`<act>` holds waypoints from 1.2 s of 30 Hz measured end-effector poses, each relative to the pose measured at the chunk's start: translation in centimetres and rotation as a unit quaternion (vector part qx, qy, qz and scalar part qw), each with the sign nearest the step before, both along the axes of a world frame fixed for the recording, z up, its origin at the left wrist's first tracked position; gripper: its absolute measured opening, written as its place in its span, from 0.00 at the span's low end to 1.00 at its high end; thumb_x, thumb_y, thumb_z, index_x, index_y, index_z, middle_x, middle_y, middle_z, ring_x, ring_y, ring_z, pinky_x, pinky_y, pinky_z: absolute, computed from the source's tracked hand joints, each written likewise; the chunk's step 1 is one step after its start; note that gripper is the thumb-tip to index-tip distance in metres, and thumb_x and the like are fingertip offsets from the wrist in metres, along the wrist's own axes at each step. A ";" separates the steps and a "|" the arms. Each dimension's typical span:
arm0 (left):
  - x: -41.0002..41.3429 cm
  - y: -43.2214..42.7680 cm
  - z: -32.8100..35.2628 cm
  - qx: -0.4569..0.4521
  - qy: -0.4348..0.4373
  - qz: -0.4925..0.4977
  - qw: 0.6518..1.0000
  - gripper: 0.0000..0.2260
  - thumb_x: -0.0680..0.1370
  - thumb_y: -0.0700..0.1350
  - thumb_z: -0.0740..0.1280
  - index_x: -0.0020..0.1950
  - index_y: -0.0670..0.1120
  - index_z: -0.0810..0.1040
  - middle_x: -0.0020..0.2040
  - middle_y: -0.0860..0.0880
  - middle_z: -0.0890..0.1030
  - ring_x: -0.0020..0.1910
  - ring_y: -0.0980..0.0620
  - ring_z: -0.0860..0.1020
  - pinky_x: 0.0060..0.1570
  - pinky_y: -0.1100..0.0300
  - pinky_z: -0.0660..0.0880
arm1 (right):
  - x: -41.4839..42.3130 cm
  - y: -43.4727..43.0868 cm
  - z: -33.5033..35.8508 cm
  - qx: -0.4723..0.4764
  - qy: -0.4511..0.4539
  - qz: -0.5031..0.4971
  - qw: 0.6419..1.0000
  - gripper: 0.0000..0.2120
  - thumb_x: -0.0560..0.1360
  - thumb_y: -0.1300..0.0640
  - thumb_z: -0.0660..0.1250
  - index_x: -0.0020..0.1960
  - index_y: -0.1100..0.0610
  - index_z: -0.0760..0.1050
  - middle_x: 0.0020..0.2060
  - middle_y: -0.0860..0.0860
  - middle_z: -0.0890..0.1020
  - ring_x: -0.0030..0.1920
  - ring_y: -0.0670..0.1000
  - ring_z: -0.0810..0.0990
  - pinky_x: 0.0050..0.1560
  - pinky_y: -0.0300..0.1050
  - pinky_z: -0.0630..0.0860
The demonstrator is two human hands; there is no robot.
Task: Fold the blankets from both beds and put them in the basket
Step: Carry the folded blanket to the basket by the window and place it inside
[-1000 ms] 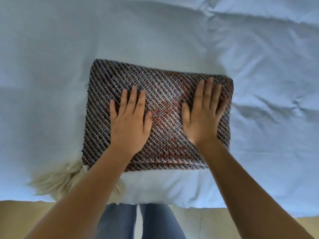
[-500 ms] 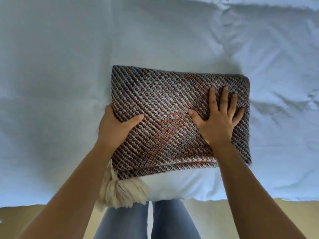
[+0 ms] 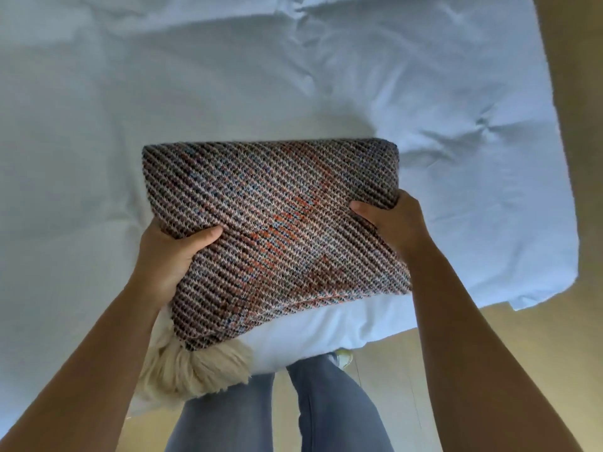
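Soft, cool, even light leaves the pale bed (image 3: pixel 228 93) bright, a faint shadow lies on it just beyond the blanket (image 3: pixel 270 223), the weave is sharp, and the wide lens bends the bed's right edge.

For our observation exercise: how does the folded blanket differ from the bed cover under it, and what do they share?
The folded blanket is a multicoloured diagonal knit; the bed cover is plain pale. The blanket is a thick bundle gripped by the left hand and right hand; the cover lies spread out. The blanket has a cream tassel; the cover shows none. Both are textiles.
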State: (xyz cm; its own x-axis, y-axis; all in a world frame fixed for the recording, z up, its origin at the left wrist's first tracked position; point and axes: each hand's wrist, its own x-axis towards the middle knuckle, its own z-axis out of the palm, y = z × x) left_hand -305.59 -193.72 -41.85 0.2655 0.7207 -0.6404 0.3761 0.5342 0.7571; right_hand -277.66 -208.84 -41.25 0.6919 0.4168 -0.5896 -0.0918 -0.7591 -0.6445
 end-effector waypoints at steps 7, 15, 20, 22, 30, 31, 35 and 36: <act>9.3 -8.2 6.6 0.090 -0.030 -0.187 0.978 0.28 0.52 0.49 0.82 0.50 0.54 0.79 0.49 0.54 0.82 0.48 0.52 0.81 0.52 0.53 0.76 | 1.2 -17.1 4.7 0.010 -0.041 -0.179 0.983 0.25 0.60 0.46 0.78 0.51 0.54 0.74 0.46 0.50 0.82 0.46 0.52 0.82 0.51 0.52 0.79; 20.8 -28.4 12.1 0.118 -0.082 -0.421 0.896 0.18 0.62 0.46 0.79 0.48 0.55 0.78 0.44 0.59 0.84 0.43 0.60 0.81 0.45 0.62 0.74 | 0.7 -43.4 10.8 0.021 -0.100 -0.391 0.915 0.25 0.60 0.46 0.78 0.52 0.56 0.75 0.46 0.52 0.83 0.44 0.52 0.82 0.49 0.50 0.80; 27.9 -43.6 15.7 0.102 -0.126 -0.568 0.807 0.15 0.65 0.46 0.77 0.47 0.56 0.78 0.44 0.59 0.83 0.43 0.62 0.81 0.42 0.63 0.74 | -2.9 -59.4 14.3 0.031 -0.130 -0.543 0.829 0.22 0.62 0.51 0.78 0.51 0.57 0.75 0.46 0.54 0.83 0.45 0.55 0.82 0.51 0.56 0.80; 30.4 -50.4 17.3 0.091 -0.147 -0.627 0.759 0.14 0.66 0.44 0.77 0.47 0.55 0.78 0.44 0.60 0.83 0.43 0.62 0.81 0.42 0.64 0.74 | -4.8 -65.1 15.9 0.037 -0.142 -0.607 0.781 0.22 0.63 0.54 0.78 0.53 0.59 0.76 0.48 0.57 0.83 0.45 0.55 0.82 0.50 0.54 0.80; 36.9 -75.6 20.2 0.041 -0.182 -0.787 0.589 0.14 0.66 0.40 0.76 0.48 0.49 0.78 0.48 0.54 0.82 0.47 0.53 0.81 0.50 0.58 0.74 | -11.7 -82.8 19.4 -0.018 -0.184 -0.758 0.626 0.19 0.64 0.51 0.76 0.52 0.57 0.79 0.46 0.54 0.84 0.44 0.52 0.82 0.50 0.50 0.79; 37.6 -78.7 20.4 0.038 -0.184 -0.804 0.564 0.15 0.66 0.39 0.76 0.49 0.49 0.78 0.48 0.53 0.82 0.48 0.52 0.80 0.51 0.57 0.74 | -12.2 -84.7 19.6 -0.023 -0.186 -0.772 0.607 0.18 0.64 0.50 0.76 0.51 0.56 0.79 0.46 0.54 0.84 0.45 0.52 0.83 0.51 0.52 0.80; 40.6 -91.0 20.9 0.025 -0.194 -0.854 0.482 0.14 0.67 0.40 0.76 0.49 0.49 0.78 0.49 0.52 0.82 0.49 0.51 0.80 0.55 0.54 0.74 | -12.9 -92.1 20.3 -0.031 -0.183 -0.828 0.529 0.16 0.64 0.49 0.76 0.48 0.54 0.79 0.46 0.55 0.85 0.45 0.53 0.83 0.52 0.56 0.79; 41.2 -93.9 21.1 0.022 -0.191 -0.863 0.467 0.15 0.67 0.39 0.76 0.50 0.48 0.77 0.49 0.51 0.82 0.50 0.50 0.80 0.56 0.53 0.74 | -12.9 -93.9 20.6 -0.031 -0.182 -0.841 0.509 0.15 0.64 0.50 0.76 0.48 0.53 0.79 0.46 0.55 0.84 0.45 0.53 0.83 0.53 0.56 0.79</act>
State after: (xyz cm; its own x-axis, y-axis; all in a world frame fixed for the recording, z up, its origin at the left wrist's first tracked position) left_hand -264.39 -287.59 -20.78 0.5632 -0.7685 -0.3035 0.0509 -0.3344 0.9411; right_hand -290.57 -302.77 -20.70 0.1078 -0.9563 -0.2716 -0.5283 0.1764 -0.8306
